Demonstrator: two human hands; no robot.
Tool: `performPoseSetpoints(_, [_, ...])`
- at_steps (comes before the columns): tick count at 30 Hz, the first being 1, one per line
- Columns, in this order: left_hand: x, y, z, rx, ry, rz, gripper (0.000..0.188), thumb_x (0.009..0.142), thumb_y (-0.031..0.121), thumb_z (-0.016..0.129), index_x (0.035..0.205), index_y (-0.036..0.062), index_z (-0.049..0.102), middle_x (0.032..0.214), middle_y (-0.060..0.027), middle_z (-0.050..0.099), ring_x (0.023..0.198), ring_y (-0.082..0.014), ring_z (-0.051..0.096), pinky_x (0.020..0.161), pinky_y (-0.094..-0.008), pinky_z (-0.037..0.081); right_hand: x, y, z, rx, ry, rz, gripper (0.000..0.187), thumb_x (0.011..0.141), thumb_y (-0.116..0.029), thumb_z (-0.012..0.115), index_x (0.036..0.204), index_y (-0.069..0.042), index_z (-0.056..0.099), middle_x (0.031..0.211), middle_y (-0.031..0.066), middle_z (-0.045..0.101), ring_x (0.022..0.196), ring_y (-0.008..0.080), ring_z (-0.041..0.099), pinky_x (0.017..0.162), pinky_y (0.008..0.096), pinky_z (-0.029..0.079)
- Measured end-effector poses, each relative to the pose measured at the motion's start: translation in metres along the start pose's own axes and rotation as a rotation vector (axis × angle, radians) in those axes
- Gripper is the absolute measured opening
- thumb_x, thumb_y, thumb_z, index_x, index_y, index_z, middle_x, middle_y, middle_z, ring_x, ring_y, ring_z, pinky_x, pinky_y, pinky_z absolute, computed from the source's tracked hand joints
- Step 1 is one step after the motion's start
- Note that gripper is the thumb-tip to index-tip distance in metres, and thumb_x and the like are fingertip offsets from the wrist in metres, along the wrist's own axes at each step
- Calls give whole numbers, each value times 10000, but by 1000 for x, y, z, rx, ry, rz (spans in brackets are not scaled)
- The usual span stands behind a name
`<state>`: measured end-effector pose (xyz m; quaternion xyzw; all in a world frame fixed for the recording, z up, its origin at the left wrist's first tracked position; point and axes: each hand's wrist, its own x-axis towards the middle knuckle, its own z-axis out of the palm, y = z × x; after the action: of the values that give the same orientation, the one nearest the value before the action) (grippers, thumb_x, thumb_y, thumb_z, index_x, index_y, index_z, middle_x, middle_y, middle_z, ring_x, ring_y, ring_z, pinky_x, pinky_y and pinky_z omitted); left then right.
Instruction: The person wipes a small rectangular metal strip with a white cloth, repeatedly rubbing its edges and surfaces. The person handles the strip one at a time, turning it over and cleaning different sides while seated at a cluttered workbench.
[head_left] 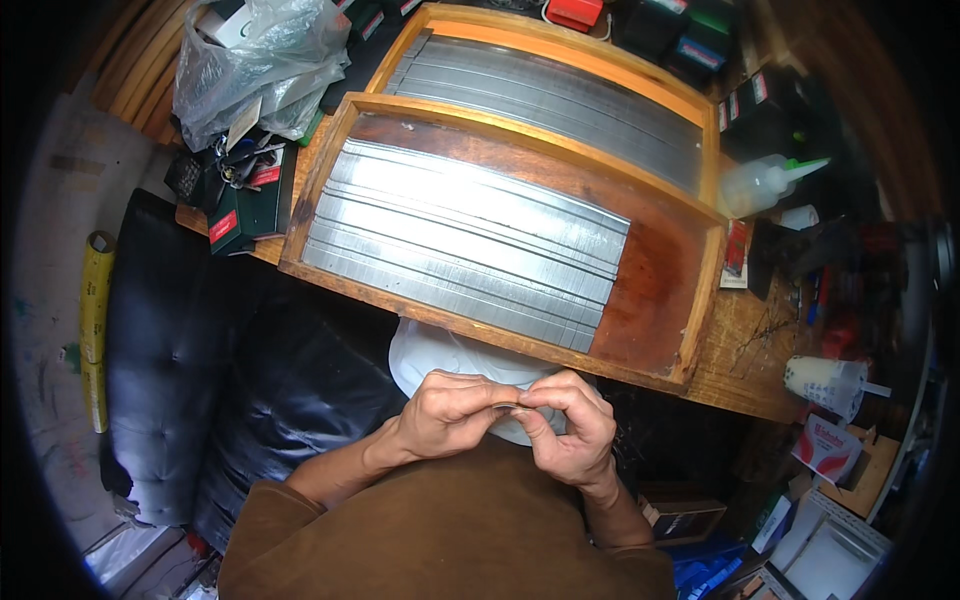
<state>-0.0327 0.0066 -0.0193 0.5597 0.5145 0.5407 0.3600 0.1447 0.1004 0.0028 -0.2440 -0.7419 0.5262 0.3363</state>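
Note:
My left hand (452,412) and my right hand (570,425) meet in front of my chest, just below the near edge of a wooden tray (480,335). Both are closed, thumbs and forefingers pinching a small thin piece (508,405) between them. It looks narrow with a pale edge; the fingers cover most of it, so its kind cannot be made out. Inside the tray lie rows of shiny grey metal strips (450,240), packed side by side. Bare reddish-brown wood (660,290) shows at the tray's right end.
Behind stands a second wooden tray (560,85) of grey strips. A plastic bag (260,70) and dark green boxes (240,215) sit at the left. A squeeze bottle (755,185) and a cup (825,385) stand at the right. A black padded seat (270,380) is left of me.

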Motion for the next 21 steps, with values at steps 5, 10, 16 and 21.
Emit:
performPoseSetpoints(5, [-3, -2, -1, 4, -1, 9, 314, 807, -104, 753, 1115, -45, 750, 894, -181, 775, 764, -310, 771, 677, -352, 604, -1, 1, 2, -3, -12, -7, 197, 805, 31, 861, 981, 4, 775, 902, 115, 721, 796, 212, 715, 688, 309, 575])
performPoseSetpoints(10, [-6, -3, -1, 7, -8, 5, 316, 808, -102, 755, 1118, -46, 749, 904, -189, 776, 774, -317, 774, 685, -353, 610, -2, 2, 4, -5, -5, -3, 183, 809, 23, 861, 971, -8, 781, 898, 106, 717, 788, 202, 707, 675, 300, 564])
performPoseSetpoints(16, [-7, -4, -1, 18, 0, 21, 307, 807, -107, 753, 1108, -53, 746, 916, -194, 779, 780, -315, 777, 687, -349, 613, -2, 1, 4, -3, -8, 3, 155, 819, 22, 851, 952, -9, 777, 892, 96, 713, 786, 199, 699, 682, 301, 560])
performPoseSetpoints(21, [-6, -3, 0, 9, -3, 23, 299, 807, -111, 749, 1100, -56, 747, 913, -194, 779, 776, -313, 777, 686, -348, 613, -1, 0, 4, -1, 2, -4, 150, 817, 23, 850, 941, -9, 773, 882, 93, 710, 781, 198, 697, 682, 301, 559])
